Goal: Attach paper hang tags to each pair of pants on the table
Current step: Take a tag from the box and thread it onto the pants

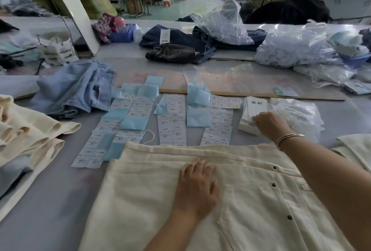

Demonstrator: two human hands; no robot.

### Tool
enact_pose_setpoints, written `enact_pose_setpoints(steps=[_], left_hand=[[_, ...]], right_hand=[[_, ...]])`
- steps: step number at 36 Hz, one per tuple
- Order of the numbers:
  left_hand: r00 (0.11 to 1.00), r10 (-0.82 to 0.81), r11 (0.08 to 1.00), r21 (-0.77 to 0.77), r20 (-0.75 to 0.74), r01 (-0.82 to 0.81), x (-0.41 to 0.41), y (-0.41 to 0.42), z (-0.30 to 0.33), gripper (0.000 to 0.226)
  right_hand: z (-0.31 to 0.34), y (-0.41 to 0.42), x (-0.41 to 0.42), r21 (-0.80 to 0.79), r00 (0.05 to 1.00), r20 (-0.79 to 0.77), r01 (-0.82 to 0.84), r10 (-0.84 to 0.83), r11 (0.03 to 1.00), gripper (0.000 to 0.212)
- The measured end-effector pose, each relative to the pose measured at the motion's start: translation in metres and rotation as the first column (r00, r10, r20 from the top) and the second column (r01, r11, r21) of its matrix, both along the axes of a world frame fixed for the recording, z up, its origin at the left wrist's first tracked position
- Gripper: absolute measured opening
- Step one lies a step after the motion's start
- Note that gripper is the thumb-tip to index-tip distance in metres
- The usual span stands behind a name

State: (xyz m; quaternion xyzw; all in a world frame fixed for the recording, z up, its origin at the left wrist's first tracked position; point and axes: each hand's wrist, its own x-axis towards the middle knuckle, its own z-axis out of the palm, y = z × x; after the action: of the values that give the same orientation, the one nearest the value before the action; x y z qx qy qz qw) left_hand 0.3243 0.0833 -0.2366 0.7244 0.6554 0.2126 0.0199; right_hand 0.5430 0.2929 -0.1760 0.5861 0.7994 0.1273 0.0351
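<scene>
L hand (197, 185) flat on cream pants (150, 200), grey table (50, 200)

Two hands showing: left hand (197, 186), right hand (270, 124). One cream pair of pants (220, 200) lying in front. One light blue pair (74, 88) sitting at left. One stack of white hang tags (251, 114). Four columns of label sheets (172, 124) lying mid-table. One loose string loop (149, 136). Clear bags piling at right, count unclear.

Clear plastic bags (297, 50) at far right, blue basket (120, 36), leaning white board (70, 7).
</scene>
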Motion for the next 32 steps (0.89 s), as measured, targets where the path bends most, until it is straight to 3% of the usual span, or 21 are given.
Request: enact_pose_setpoints(steps=[8, 14, 17, 20, 23, 25, 27, 28, 30, 32], left_hand=[[0.999, -0.011, 0.999, 0.044, 0.033, 0.010, 0.001, 0.001, -0.005, 0.035], [1.000, -0.013, 0.999, 0.044, 0.027, 0.012, 0.001, 0.001, -0.004, 0.036], [0.999, -0.011, 0.999, 0.047, 0.038, 0.009, 0.001, 0.002, -0.004, 0.036], [0.998, -0.011, 0.999, 0.040, 0.065, 0.009, 0.001, 0.002, -0.006, 0.036], [0.965, 0.001, 0.996, -0.088, 0.261, 0.023, -0.005, 0.008, -0.003, 0.033], [0.826, 0.088, 0.977, -0.211, 0.557, 0.038, -0.012, 0.014, 0.006, 0.028], [0.464, 0.245, 0.945, -0.316, 0.851, 0.080, -0.020, 0.019, 0.021, 0.023], [0.278, 0.298, 0.932, -0.341, 0.913, 0.121, -0.023, 0.022, 0.027, 0.023], [0.037, 0.340, 0.921, -0.341, 0.940, 0.186, -0.028, 0.029, 0.033, 0.034], [-0.040, 0.375, 0.904, -0.355, 0.926, 0.238, -0.028, 0.034, 0.038, 0.039]], right_hand=[[0.000, 0.002, 0.002, 0.035, 0.998, -0.040, -0.042, 0.043, 0.999, 0.018], [-0.001, 0.004, 0.001, 0.101, 0.944, -0.331, 0.019, 0.016, 0.995, 0.021], [-0.004, 0.007, 0.003, 0.005, 0.904, -0.423, 0.068, -0.059, 0.998, 0.021], [-0.003, 0.010, 0.006, -0.087, 0.817, -0.545, 0.170, -0.190, 0.982, 0.024], [0.009, 0.007, 0.001, 0.058, 0.639, -0.759, 0.251, -0.120, 0.966, 0.025], [0.021, -0.007, -0.012, 0.205, 0.525, -0.850, 0.246, 0.047, 0.947, 0.021], [0.031, -0.036, -0.034, 0.355, 0.521, -0.817, 0.115, 0.248, 0.928, 0.010], [0.032, -0.054, -0.045, 0.414, 0.530, -0.773, 0.005, 0.349, 0.910, 0.009], [0.025, -0.088, -0.065, 0.429, 0.526, -0.710, -0.204, 0.468, 0.880, 0.020], [0.013, -0.108, -0.076, 0.409, 0.580, -0.647, -0.283, 0.495, 0.867, 0.021]])
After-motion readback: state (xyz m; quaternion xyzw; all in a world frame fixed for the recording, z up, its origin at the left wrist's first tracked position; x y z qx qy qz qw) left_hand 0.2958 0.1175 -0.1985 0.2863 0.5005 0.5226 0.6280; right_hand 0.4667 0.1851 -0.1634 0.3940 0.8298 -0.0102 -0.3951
